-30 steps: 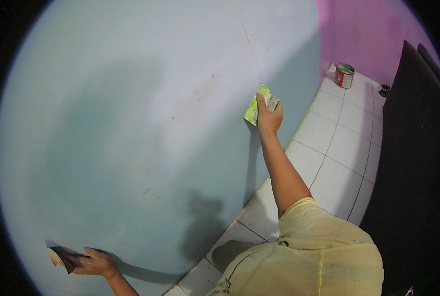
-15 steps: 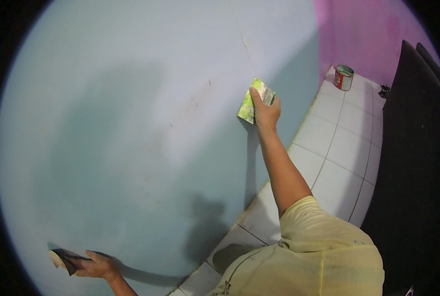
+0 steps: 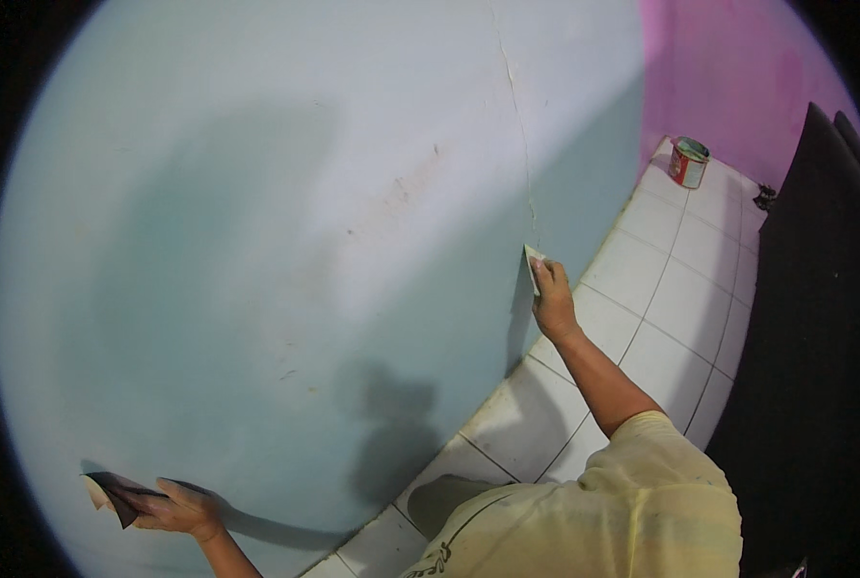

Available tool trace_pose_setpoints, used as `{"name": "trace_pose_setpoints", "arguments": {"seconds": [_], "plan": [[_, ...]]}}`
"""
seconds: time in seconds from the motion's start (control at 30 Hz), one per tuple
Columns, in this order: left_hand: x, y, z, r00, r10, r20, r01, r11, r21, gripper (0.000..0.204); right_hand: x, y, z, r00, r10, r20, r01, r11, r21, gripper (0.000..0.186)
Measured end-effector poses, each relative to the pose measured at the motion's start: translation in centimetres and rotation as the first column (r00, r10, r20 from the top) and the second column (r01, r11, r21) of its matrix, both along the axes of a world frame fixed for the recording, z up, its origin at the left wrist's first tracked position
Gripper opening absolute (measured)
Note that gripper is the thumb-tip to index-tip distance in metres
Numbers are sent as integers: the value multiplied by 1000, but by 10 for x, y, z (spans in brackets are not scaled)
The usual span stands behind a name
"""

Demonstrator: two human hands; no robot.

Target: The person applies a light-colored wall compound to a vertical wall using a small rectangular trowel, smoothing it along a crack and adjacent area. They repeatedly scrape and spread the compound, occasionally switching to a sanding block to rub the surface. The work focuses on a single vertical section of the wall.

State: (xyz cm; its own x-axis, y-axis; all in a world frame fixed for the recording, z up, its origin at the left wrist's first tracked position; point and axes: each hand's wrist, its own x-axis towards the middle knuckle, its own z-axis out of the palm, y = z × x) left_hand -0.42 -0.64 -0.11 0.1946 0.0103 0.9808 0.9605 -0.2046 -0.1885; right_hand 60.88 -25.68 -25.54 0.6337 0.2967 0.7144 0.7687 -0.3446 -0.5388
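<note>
Right hand [image 3: 552,301] pinches a small pale folded sheet of sandpaper [image 3: 533,265], flat against the pale blue-green painted wall [image 3: 256,241], just below the wall's thin vertical crack [image 3: 516,106]. Left hand [image 3: 174,506], low on the same wall, grips a dark folded sandpaper piece [image 3: 110,493]. Red paint tin [image 3: 688,162] stands at the wall's far corner.
</note>
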Motion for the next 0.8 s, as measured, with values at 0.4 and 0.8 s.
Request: {"name": "trace_pose_setpoints", "arguments": {"seconds": [0.4,0.8], "plan": [[0,-2,5,996,-85,3,85,996,38,78,69,-50,24,392,621,-678,126,694,709,36],[15,-9,15,998,-51,-32,53,996,71,79,73,40,12,611,-118,-782,564,759,326,84]]}}
